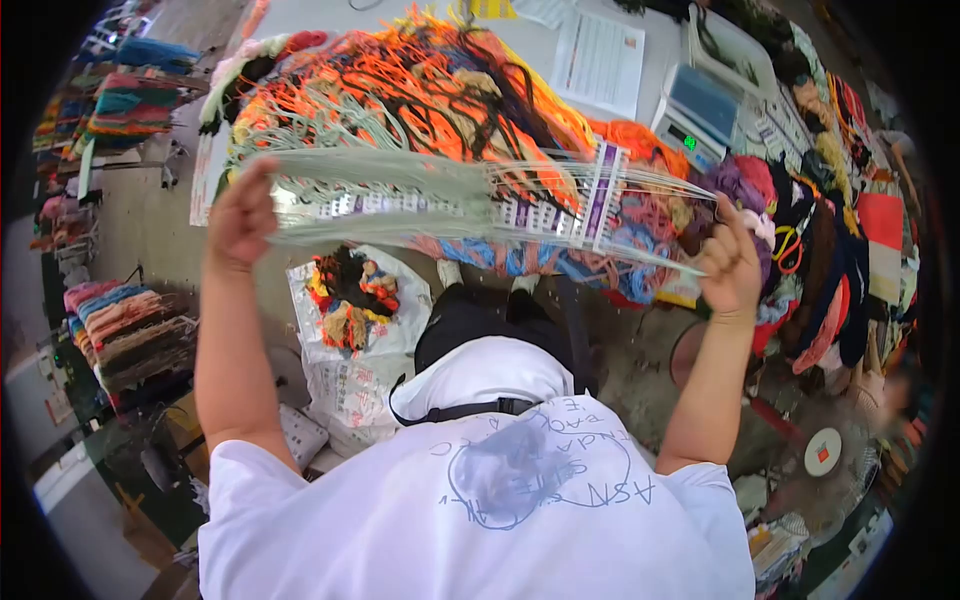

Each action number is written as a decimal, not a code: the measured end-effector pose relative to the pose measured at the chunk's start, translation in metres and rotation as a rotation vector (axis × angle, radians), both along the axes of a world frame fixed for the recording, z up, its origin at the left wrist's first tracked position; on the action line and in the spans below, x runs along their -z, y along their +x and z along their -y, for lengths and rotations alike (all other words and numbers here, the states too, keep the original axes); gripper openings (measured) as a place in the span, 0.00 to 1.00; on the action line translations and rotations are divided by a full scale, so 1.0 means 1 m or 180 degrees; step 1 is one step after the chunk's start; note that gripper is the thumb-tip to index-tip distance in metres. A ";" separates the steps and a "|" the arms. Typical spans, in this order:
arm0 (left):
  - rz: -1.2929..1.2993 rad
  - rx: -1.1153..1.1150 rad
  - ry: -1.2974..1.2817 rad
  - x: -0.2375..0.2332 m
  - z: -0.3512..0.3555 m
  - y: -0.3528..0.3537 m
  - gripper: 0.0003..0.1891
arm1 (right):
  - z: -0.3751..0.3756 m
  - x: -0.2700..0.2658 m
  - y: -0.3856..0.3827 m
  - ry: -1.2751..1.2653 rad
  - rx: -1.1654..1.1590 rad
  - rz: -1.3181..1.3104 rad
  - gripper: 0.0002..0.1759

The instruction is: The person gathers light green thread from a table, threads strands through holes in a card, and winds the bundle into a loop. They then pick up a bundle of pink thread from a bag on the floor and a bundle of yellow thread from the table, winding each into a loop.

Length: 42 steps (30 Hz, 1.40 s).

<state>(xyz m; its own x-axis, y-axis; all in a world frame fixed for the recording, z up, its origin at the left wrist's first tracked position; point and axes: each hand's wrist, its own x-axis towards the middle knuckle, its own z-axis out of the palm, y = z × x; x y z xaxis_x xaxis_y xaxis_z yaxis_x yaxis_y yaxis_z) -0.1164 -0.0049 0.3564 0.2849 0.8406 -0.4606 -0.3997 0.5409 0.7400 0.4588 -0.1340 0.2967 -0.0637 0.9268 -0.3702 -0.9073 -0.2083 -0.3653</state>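
Pale grey-green yarn [390, 170] is stretched wide between my two raised hands, above the table's near edge. My left hand [243, 215] is closed round its left end. At the right end, the fingers of my right hand [728, 255] are bent, with the strands running to the fingertips. Behind the yarn lies a large heap of orange, black and grey-green yarn [400, 90]. White strips with purple marks [603, 195] show through and beside the stretched strands. Pink and blue yarn [500, 257] lies along the near edge.
A scale [695, 115] with a green display and a printed sheet [600, 62] are on the table [330, 14]. Scissors [788, 250] lie among yarn at right. A white bag with yarn [350, 300] is below. Yarn stacks [130, 105] stand at left, a fan [822, 452] at lower right.
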 end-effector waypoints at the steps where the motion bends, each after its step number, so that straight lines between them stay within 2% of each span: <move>1: -0.0167 -0.0444 -0.0055 0.002 -0.006 -0.028 0.18 | 0.021 0.030 0.043 0.0046 0.0111 -0.0310 0.20; 2: -0.0204 -0.0637 0.0018 -0.004 -0.012 -0.044 0.21 | 0.048 0.051 0.081 -0.0209 0.0440 0.0022 0.20; 5: -0.0340 -0.0836 0.0163 -0.003 -0.039 -0.100 0.21 | 0.124 0.094 0.188 -0.0800 0.1119 0.0371 0.18; 6: -0.0495 -0.0929 0.0177 0.000 -0.051 -0.116 0.21 | 0.131 0.079 0.192 -0.1487 0.1755 0.0928 0.17; 9: -0.1074 -0.1539 0.0248 -0.001 -0.086 -0.134 0.20 | 0.181 0.087 0.278 -0.1893 0.2303 0.1214 0.16; 12: -0.1166 -0.1599 0.0553 -0.011 -0.116 -0.162 0.17 | 0.216 0.079 0.355 -0.2752 0.3221 0.1839 0.17; 14: -0.1058 -0.1300 0.1022 -0.015 -0.122 -0.167 0.17 | 0.246 0.076 0.392 -0.2778 0.3130 0.2663 0.18; 15: -0.0907 -0.1204 0.1243 -0.014 -0.119 -0.158 0.17 | 0.197 0.029 0.303 -0.2923 0.3349 0.3060 0.19; 16: -0.0326 -0.1014 0.1306 -0.011 -0.107 -0.127 0.16 | 0.166 0.013 0.253 -0.2722 0.2942 0.3279 0.19; 17: -0.0219 -0.0713 0.1216 0.000 -0.093 -0.094 0.16 | 0.145 0.012 0.234 -0.2470 0.2554 0.3465 0.20; 18: -0.0089 -0.0426 0.1160 0.018 -0.081 -0.062 0.17 | 0.145 0.035 0.235 -0.2054 0.1938 0.3578 0.21; 19: -0.0234 -0.0233 0.0898 0.051 -0.072 -0.036 0.17 | 0.122 0.044 0.196 -0.1374 0.1152 0.3092 0.22; 20: -0.0394 -0.0036 0.0588 0.089 -0.060 -0.008 0.18 | 0.092 0.072 0.151 -0.1784 0.1299 0.3467 0.23; 21: -0.1011 -0.0215 0.0155 0.120 -0.046 0.040 0.20 | 0.069 0.097 0.108 -0.1589 0.1021 0.3274 0.22; 22: -0.1414 0.0030 -0.0403 0.142 -0.029 0.089 0.19 | 0.037 0.109 0.044 -0.1595 0.0826 0.3128 0.22; 23: -0.1522 0.0323 -0.0578 0.179 -0.016 0.117 0.17 | 0.020 0.142 0.004 -0.1625 0.0429 0.3603 0.20; 24: -0.1572 0.0627 -0.0408 0.220 -0.001 0.141 0.16 | 0.011 0.173 -0.027 -0.1307 0.0042 0.3012 0.17; 25: -0.1879 0.0979 -0.0440 0.236 0.011 0.166 0.16 | -0.013 0.170 -0.085 -0.1451 0.0055 0.2887 0.17; 26: -0.2065 0.1011 -0.0471 0.253 0.022 0.187 0.14 | -0.019 0.210 -0.109 -0.1355 -0.0351 0.3111 0.16; 27: -0.2249 0.1029 -0.0457 0.274 0.029 0.201 0.12 | -0.038 0.206 -0.142 -0.1589 -0.0835 0.3395 0.14; 28: -0.2492 0.0959 0.0043 0.308 0.038 0.206 0.12 | -0.042 0.235 -0.167 -0.1382 -0.0770 0.3350 0.12; 29: -0.2726 0.0904 0.0516 0.335 0.049 0.209 0.12 | -0.044 0.256 -0.184 -0.0922 -0.0773 0.3886 0.12; 30: -0.2846 0.0946 0.0340 0.323 0.049 0.218 0.13 | -0.047 0.260 -0.197 -0.0977 -0.0954 0.4104 0.11; 31: -0.3029 0.1010 0.0501 0.327 0.050 0.220 0.13 | -0.051 0.262 -0.206 -0.1019 -0.1135 0.4321 0.11; 32: -0.3219 0.1079 0.0655 0.323 0.050 0.222 0.13 | -0.051 0.268 -0.212 -0.0888 -0.1012 0.4462 0.11; 34: -0.3246 0.1220 0.0285 0.323 0.051 0.223 0.13 | -0.050 0.273 -0.217 -0.1026 -0.1002 0.4577 0.11; 36: -0.2721 0.1397 0.0381 0.333 0.047 0.223 0.13 | -0.053 0.275 -0.220 -0.1142 -0.0937 0.4441 0.10; 38: -0.2736 0.1266 0.0227 0.334 0.046 0.225 0.12 | -0.054 0.277 -0.222 -0.1501 -0.0717 0.4235 0.09; 41: -0.2039 0.0979 -0.0619 0.323 0.040 0.227 0.11 | -0.051 0.282 -0.223 -0.1314 -0.0676 0.4437 0.08; 42: -0.2028 0.1038 -0.0586 0.320 0.038 0.228 0.10 | -0.048 0.284 -0.224 -0.1133 -0.0654 0.4611 0.08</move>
<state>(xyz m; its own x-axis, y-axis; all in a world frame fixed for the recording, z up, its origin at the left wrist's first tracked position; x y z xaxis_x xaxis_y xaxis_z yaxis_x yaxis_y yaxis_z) 0.1112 -0.0431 0.0360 0.1373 0.6520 -0.7457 0.2795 0.6967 0.6607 0.2352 -0.0860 0.0125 0.4299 0.7980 -0.4222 0.2394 -0.5517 -0.7990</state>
